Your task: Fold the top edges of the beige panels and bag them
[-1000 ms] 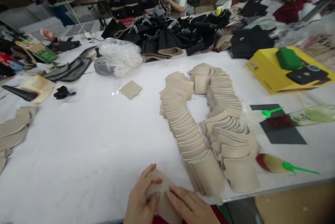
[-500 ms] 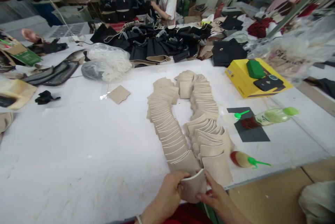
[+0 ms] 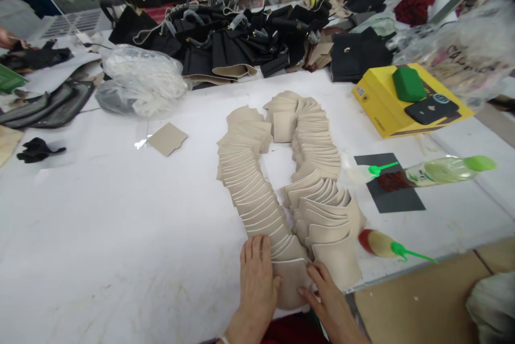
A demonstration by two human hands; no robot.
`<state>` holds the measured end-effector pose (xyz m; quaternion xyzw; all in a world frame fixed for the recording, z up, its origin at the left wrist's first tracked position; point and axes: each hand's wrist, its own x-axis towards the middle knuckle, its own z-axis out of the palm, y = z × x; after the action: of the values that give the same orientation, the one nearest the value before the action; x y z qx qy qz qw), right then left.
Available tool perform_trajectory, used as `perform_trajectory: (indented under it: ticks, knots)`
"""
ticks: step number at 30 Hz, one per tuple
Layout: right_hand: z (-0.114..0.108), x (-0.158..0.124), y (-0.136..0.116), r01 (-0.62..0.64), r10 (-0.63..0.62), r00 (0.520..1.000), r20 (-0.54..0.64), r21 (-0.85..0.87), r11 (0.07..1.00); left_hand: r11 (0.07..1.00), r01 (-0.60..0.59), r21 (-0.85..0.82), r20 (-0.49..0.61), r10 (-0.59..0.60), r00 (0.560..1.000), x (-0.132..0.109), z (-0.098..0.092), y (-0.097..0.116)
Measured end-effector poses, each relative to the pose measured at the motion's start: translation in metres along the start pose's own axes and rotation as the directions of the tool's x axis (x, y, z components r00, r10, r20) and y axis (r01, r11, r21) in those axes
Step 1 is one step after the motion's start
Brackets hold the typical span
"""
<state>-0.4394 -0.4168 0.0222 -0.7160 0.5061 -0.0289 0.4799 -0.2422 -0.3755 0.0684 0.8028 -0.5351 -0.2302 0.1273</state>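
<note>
A beige leather-like panel (image 3: 292, 282) lies at the near end of a long overlapping row of similar panels (image 3: 253, 188), by the table's front edge. My left hand (image 3: 257, 279) rests flat along its left side, fingers stretched forward over the row's edge and thumb near the panel. At the panel's right side, my right hand (image 3: 328, 298) has its thumb and fingers closed on the edge. A second overlapping row (image 3: 328, 226) runs close by on the right and curves round at the far end.
One loose beige panel (image 3: 167, 139) lies to the left. On the right are bottles with green tips (image 3: 378, 243), a dark sheet (image 3: 396, 199), a clear bottle (image 3: 438, 170) and a yellow box (image 3: 378, 110). Black bag pieces (image 3: 237, 46) are heaped behind, with a person beyond.
The panel, earlier held up bent between both hands, now lies flat at the row's near end. My left hand has let go and spread flat. The view has tilted down.
</note>
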Motion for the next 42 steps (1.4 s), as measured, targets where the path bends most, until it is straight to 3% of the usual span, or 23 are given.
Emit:
perform_trajectory:
  ticks: [9,12,16,21,27,34,36,39,42]
  knots:
    - [0.011,-0.004,0.006,-0.015,0.017,0.999,-0.037,0.073,0.997,0.992,0.1,-0.078,0.105,-0.091,0.99,0.015,-0.009,0.007]
    - [0.015,-0.005,0.008,-0.013,0.018,0.998,-0.058,0.09,0.996,0.986,0.116,-0.118,0.193,-0.092,0.977,0.014,-0.012,0.009]
    - [0.019,-0.012,0.011,-0.002,0.009,0.997,-0.074,0.1,0.995,0.987,0.075,-0.143,0.302,-0.028,0.953,0.01,-0.015,0.01]
    - [0.021,-0.016,-0.004,0.05,-0.045,0.997,-0.059,0.091,0.995,0.983,-0.094,-0.16,0.383,0.149,0.912,0.009,-0.034,0.009]
    - [0.006,0.0,-0.038,0.181,-0.184,0.982,0.032,0.067,0.981,0.955,-0.297,0.017,0.334,0.275,0.902,0.007,-0.061,-0.002]
    - [-0.063,0.029,-0.094,0.263,-0.265,0.963,-0.048,-0.035,0.964,0.969,-0.235,0.075,0.216,0.215,0.953,-0.007,-0.048,-0.005]
    - [-0.076,0.044,-0.115,0.348,-0.359,0.932,-0.047,-0.158,0.924,0.973,-0.216,0.081,0.176,0.2,0.964,-0.011,-0.044,-0.005]
    - [-0.075,0.069,-0.13,0.474,-0.481,0.874,0.074,-0.353,0.806,0.976,-0.202,0.085,0.127,0.191,0.973,-0.016,-0.041,-0.006]
    - [-0.059,0.089,-0.126,0.527,-0.497,0.848,0.185,-0.396,0.752,0.976,-0.194,0.095,0.092,0.185,0.978,-0.02,-0.038,-0.007]
